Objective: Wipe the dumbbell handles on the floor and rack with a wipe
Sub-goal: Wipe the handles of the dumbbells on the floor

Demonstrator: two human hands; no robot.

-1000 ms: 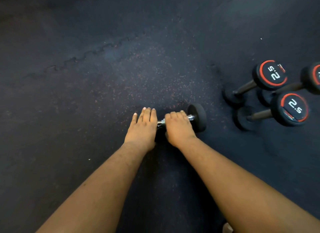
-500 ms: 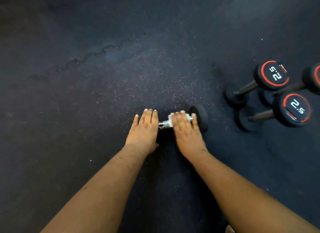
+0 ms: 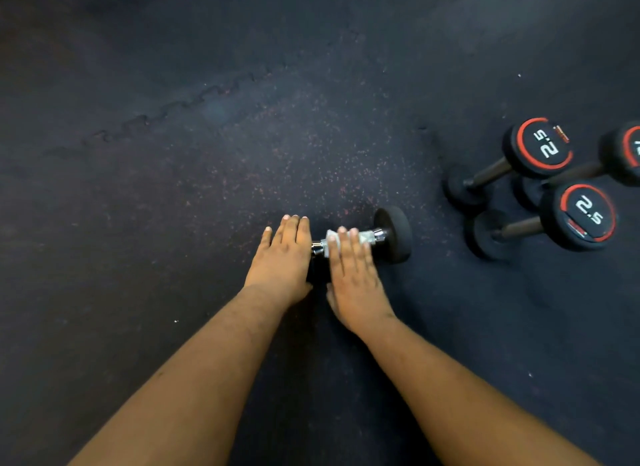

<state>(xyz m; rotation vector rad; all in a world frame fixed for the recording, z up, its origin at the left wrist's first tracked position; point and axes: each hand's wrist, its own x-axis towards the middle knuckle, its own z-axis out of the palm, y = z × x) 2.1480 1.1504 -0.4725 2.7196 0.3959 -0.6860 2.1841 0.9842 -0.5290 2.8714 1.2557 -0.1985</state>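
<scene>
The black-ended dumbbell with knurled chrome handle (image 3: pixel 372 237) is lying on the dark rubber floor (image 3: pixel 173 188), axis running left-right. The right hand (image 3: pixel 353 278), fingers straight, is pressing the white wipe (image 3: pixel 333 237) onto it; the left hand (image 3: pixel 282 261) is resting flat over the left end.

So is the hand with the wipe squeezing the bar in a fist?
No, the right hand lies flat with straight fingers, pressing the white wipe onto the shiny bar of the dumbbell.
</scene>
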